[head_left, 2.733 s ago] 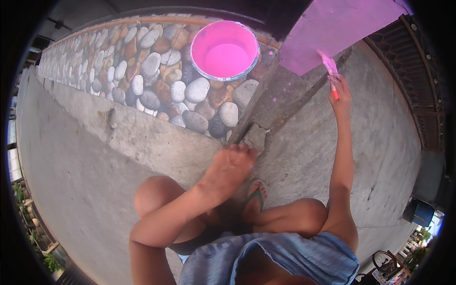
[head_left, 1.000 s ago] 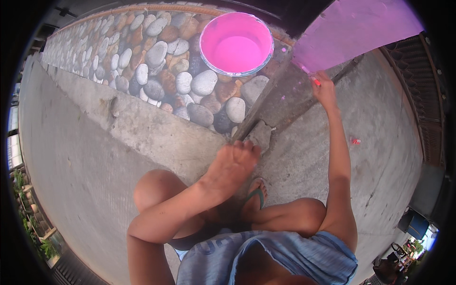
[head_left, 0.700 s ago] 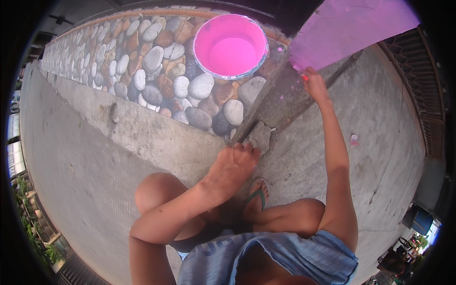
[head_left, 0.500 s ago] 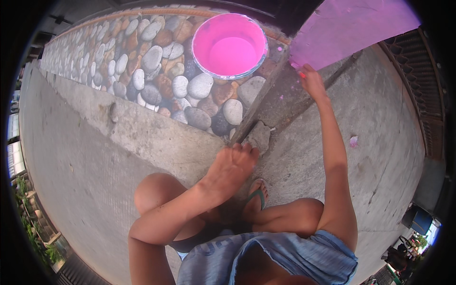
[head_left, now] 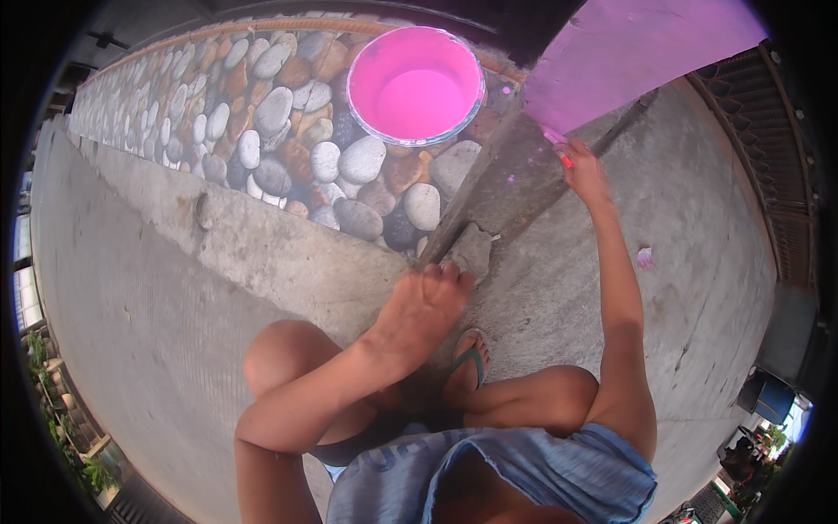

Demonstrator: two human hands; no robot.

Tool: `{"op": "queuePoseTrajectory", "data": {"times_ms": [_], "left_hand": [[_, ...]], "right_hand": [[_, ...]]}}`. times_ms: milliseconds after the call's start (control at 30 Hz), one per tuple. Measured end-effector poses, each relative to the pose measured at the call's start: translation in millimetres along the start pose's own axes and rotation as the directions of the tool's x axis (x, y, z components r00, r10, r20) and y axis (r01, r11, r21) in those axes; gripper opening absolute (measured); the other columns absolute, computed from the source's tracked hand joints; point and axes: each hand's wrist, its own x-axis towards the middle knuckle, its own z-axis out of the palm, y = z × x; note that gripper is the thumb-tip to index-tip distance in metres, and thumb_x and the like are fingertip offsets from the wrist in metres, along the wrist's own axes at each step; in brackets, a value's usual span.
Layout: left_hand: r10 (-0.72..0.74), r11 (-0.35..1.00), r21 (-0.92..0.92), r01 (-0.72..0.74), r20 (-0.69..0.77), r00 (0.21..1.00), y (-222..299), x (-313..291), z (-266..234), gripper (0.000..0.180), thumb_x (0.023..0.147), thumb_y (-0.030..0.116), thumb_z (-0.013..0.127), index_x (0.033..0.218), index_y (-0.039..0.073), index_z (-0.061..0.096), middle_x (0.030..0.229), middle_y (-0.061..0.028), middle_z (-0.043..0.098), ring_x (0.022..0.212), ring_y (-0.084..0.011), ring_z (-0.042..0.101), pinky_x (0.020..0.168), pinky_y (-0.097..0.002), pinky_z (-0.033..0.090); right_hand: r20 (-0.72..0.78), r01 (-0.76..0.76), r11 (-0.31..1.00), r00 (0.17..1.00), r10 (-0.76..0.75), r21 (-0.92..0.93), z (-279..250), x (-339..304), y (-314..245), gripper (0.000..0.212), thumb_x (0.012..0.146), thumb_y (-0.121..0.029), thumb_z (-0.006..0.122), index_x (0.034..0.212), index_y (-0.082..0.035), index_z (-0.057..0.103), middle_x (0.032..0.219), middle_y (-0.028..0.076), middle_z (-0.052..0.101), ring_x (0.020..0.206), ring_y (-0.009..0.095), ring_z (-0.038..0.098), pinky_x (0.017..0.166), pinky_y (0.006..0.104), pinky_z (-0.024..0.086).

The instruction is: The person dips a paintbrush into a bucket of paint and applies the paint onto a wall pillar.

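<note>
Right hand (head_left: 583, 170): right of upper centre; we have its fingers closed narrow on the brush (head_left: 566, 161), whose red handle shows
Brush tip: at the lower edge of the pink panel (head_left: 646, 61), near its left corner; we cannot tell whether they touch
Left hand (head_left: 425, 301): centre of the frame, fingers curled under; we cannot tell whether they hold anything
Bucket (head_left: 377, 74): upper centre, upright on the pebble-patterned ledge (head_left: 360, 220), pink paint (head_left: 423, 98) inside, its rim near the panel's left edge
Ledge edge: slants from the left of the frame to just beyond our left hand, beside a concrete chunk (head_left: 471, 249)
Room on the right: concrete (head_left: 698, 227) spreads from our right forearm to the grille (head_left: 758, 148), with a pale pink scrap (head_left: 644, 257) on it
Room on the left: more concrete lies between our left knee (head_left: 284, 349) and the left rim of the frame
Foot (head_left: 471, 354): lower centre, sandalled, just below our left hand
</note>
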Motion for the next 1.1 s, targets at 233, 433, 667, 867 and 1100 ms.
{"op": "queuePoseTrajectory", "data": {"times_ms": [233,433,667,867,1100], "left_hand": [[-0.027,0.998,-0.060,0.028,0.014,1.000,-3.3,-4.1,-0.2,0.026,0.076,0.014,0.067,0.096,0.004,0.053,0.092,-0.0108,0.056,0.089,-0.0270,0.060,0.071,-0.0371,0.051],[-0.014,0.998,-0.053,0.014,0.010,1.000,0.1,-2.7,-7.8,0.027,0.075,0.013,0.067,0.096,0.003,0.053,0.093,-0.0113,0.056,0.088,-0.0273,0.060,0.070,-0.0363,0.052],[-0.005,0.999,-0.042,0.007,0.066,0.998,2.8,-3.1,-5.8,0.028,0.075,0.013,0.068,0.096,0.003,0.053,0.094,-0.0121,0.057,0.088,-0.0286,0.061,0.071,-0.0373,0.052],[-0.027,0.992,-0.120,0.025,-0.013,1.000,8.1,-8.6,-16.8,0.028,0.075,0.014,0.069,0.096,0.002,0.053,0.092,-0.0130,0.057,0.089,-0.0300,0.061,0.072,-0.0385,0.052],[0.047,0.995,-0.079,-0.055,-0.095,0.994,11.0,-17.0,-10.5,0.030,0.076,0.017,0.068,0.097,0.003,0.052,0.093,-0.0125,0.057,0.088,-0.0304,0.061,0.071,-0.0395,0.051]], "right_hand": [[-0.165,0.046,0.999,0.985,-0.042,0.021,-27.6,14.4,7.1,0.024,0.079,-0.001,0.060,0.102,-0.005,0.064,0.098,0.013,0.059,0.088,0.036,0.059,0.073,0.0430,0.049],[-0.037,-0.016,0.995,0.999,0.019,0.094,-45.4,-0.7,4.3,0.023,0.080,0.001,0.058,0.102,-0.006,0.065,0.101,0.011,0.059,0.090,0.036,0.060,0.074,0.0439,0.048],[0.015,-0.044,0.999,0.999,0.044,-0.008,-15.6,16.5,24.2,0.024,0.079,0.001,0.059,0.101,-0.006,0.066,0.108,0.011,0.060,0.097,0.035,0.059,0.078,0.0415,0.050],[-0.219,-0.054,0.997,0.973,0.066,0.058,-113.4,17.0,-25.2,0.024,0.078,-0.001,0.062,0.101,-0.007,0.067,0.109,0.012,0.060,0.094,0.033,0.060,0.081,0.0394,0.049],[-0.724,-0.019,0.904,0.605,-0.330,-0.428,-199.6,3.0,-79.2,0.035,0.073,0.002,0.066,0.106,-0.011,0.067,0.109,0.009,0.061,0.106,0.031,0.059,0.088,0.0403,0.049]]}}
